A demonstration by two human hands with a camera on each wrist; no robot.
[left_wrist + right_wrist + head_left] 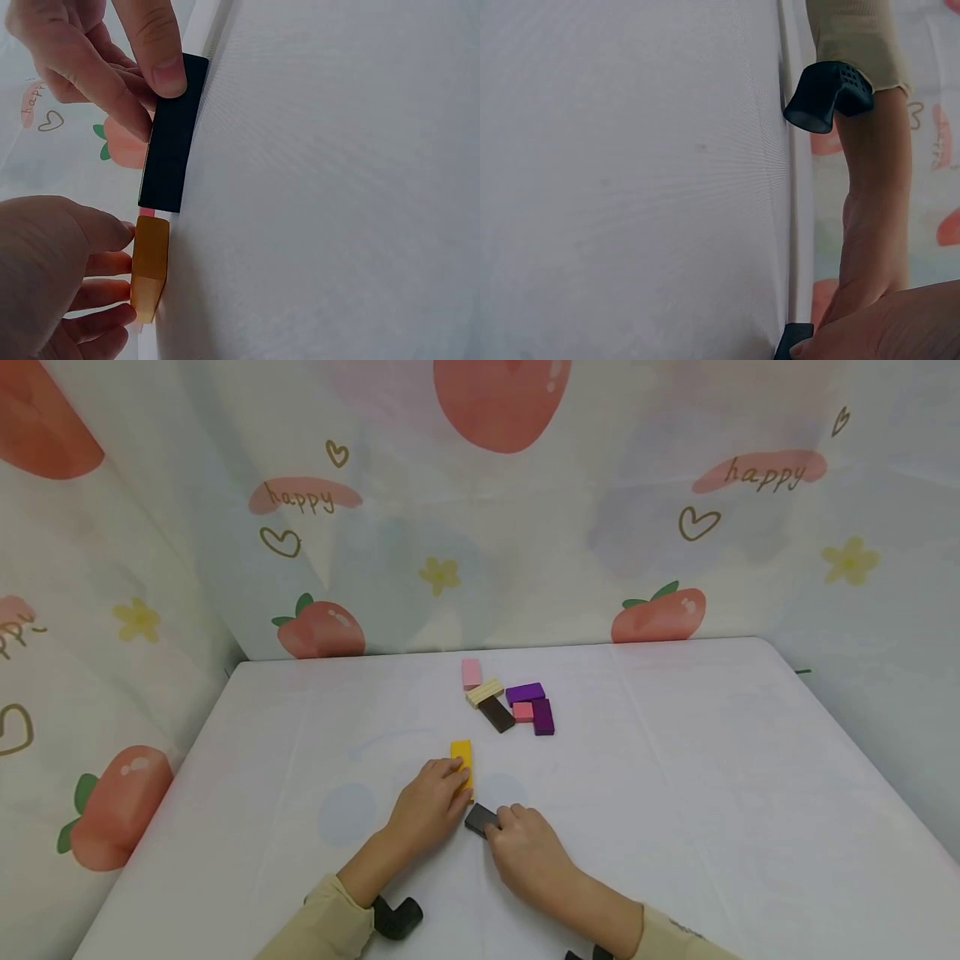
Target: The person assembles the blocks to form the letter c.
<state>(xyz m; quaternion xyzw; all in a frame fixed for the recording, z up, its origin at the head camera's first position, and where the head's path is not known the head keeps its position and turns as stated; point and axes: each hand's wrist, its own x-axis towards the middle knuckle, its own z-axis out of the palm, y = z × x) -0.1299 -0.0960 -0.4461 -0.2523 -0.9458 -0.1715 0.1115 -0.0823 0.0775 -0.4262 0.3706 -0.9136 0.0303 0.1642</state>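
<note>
My left hand (425, 803) holds a yellow block (462, 752) lying lengthwise on the white table, its fingers over the block and its thumb by the near end. In the left wrist view the yellow block (151, 255) shows its long side, with fingertips along one edge. My right hand (528, 853) pinches a dark grey block (480, 818) between thumb and fingers. That block sits slantwise just below the yellow one's near end. The left wrist view has the dark block (174, 142) end to end with the yellow one, close by it.
Further back lies a loose group: a pink block (471, 673), a pale wood block (484, 692), a dark brown block (497, 714), a coral block (522, 712), a purple block (525, 694) and a dark purple block (543, 717). A patterned cloth (525, 543) hangs behind the table (675, 760).
</note>
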